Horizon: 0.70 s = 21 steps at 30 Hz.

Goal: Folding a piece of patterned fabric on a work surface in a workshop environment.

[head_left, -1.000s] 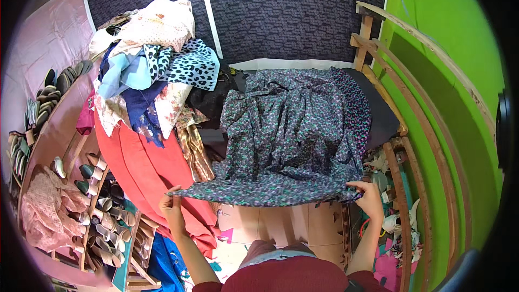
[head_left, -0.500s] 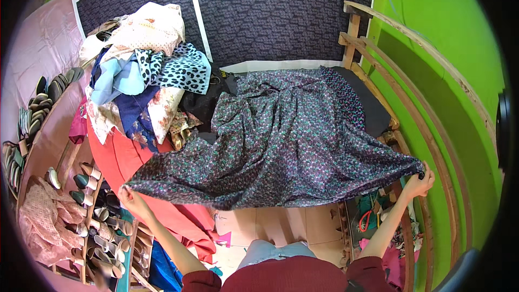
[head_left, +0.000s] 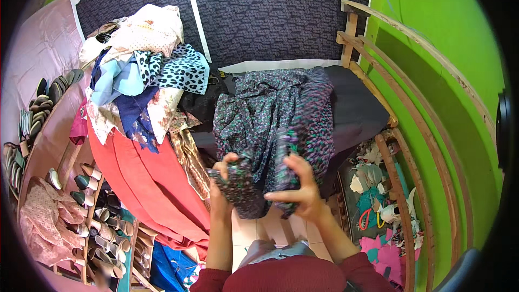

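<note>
A dark floral garment [head_left: 259, 103] with small green and purple specks lies over the black surface in front of me, and its near end hangs bunched between my hands. My left hand [head_left: 221, 186] is closed round the left edge of that cloth. On the other side my right hand [head_left: 305, 189] holds the right edge, thumb and fingers bent around a fold. The cloth near the right hand is slightly blurred by motion.
At the left a heap of clothes [head_left: 146, 38] rises beside a hanging red cloth [head_left: 146, 184]. Shoes [head_left: 102, 227] fill a rack at lower left. A wooden slatted rail [head_left: 427, 113] runs along the green wall [head_left: 454, 27]. Fabric scraps [head_left: 381, 249] lie at lower right.
Both hands have come inward from far apart to the middle. The garment's stretched near edge is now folded in and gathered, baring the black surface and scraps at right.
</note>
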Available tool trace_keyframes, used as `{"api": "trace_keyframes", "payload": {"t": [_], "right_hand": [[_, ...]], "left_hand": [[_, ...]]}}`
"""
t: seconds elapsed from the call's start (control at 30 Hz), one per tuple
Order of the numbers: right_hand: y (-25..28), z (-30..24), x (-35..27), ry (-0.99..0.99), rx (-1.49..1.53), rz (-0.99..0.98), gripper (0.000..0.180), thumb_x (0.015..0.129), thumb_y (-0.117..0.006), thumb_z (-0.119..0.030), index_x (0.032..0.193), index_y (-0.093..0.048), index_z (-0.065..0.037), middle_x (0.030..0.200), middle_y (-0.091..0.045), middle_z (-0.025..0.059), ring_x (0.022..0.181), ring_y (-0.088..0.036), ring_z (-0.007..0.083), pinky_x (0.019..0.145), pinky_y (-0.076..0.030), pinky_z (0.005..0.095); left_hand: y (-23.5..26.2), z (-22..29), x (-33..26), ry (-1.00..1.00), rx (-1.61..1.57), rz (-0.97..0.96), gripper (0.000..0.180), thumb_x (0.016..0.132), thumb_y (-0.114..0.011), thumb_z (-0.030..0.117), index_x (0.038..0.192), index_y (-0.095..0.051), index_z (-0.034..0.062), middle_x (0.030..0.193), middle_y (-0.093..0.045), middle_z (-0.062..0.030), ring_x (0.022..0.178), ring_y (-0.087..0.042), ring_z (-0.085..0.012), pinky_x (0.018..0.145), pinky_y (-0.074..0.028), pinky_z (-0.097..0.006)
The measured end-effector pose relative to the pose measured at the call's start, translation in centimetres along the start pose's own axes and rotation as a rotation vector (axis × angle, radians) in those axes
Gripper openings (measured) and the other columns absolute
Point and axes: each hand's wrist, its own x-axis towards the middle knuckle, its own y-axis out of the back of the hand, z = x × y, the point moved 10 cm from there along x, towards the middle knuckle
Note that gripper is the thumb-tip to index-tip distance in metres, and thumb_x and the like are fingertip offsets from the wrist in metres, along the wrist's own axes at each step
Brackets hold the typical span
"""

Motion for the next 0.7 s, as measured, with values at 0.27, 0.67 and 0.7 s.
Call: {"api": "trace_keyframes", "payload": {"t": [0.27, 0.67, 0.7], "right_hand": [[0.5, 6.1, -5.1, -0.561, -0.095, -0.079, 0.07, 0.069, -0.05, 0.008, 0.131, -0.049, -0.026, 0.118, -0.055, 0.0201, 0.104, -0.055, 0.0341, 0.089, -0.043, 0.0374], [4.5, 3.9, -6.3, -0.453, -0.31, 0.028, 0.058, 0.063, -0.057, 0.004, 0.119, -0.059, -0.011, 0.075, -0.048, 0.0117, 0.077, -0.05, 0.0293, 0.075, -0.043, 0.0346], [4.3, 3.9, -6.4, -0.453, -0.309, 0.03, 0.058, 0.063, -0.057, 0.004, 0.119, -0.059, -0.011, 0.075, -0.048, 0.0117, 0.077, -0.05, 0.0293, 0.075, -0.043, 0.0346]], "left_hand": [[-0.4, -1.7, -1.6, 0.107, 0.117, -0.072, 0.02, 0.095, -0.044, 0.029, 0.092, -0.038, 0.0095, 0.129, -0.04, -0.0134, 0.118, -0.042, -0.0228, 0.102, -0.033, -0.037], [-1.5, 0.7, -1.6, 0.038, 1.426, -0.018, 0.029, 0.091, -0.049, 0.013, 0.119, -0.054, 0.0056, 0.091, -0.056, -0.0249, 0.079, -0.057, -0.0346, 0.07, -0.044, -0.036], [0.1, 0.2, -2.0, 0.218, 1.526, 0.042, 0.024, 0.09, -0.051, 0.014, 0.11, -0.059, 0.0042, 0.075, -0.056, -0.0251, 0.064, -0.056, -0.0359, 0.059, -0.043, -0.038]]}}
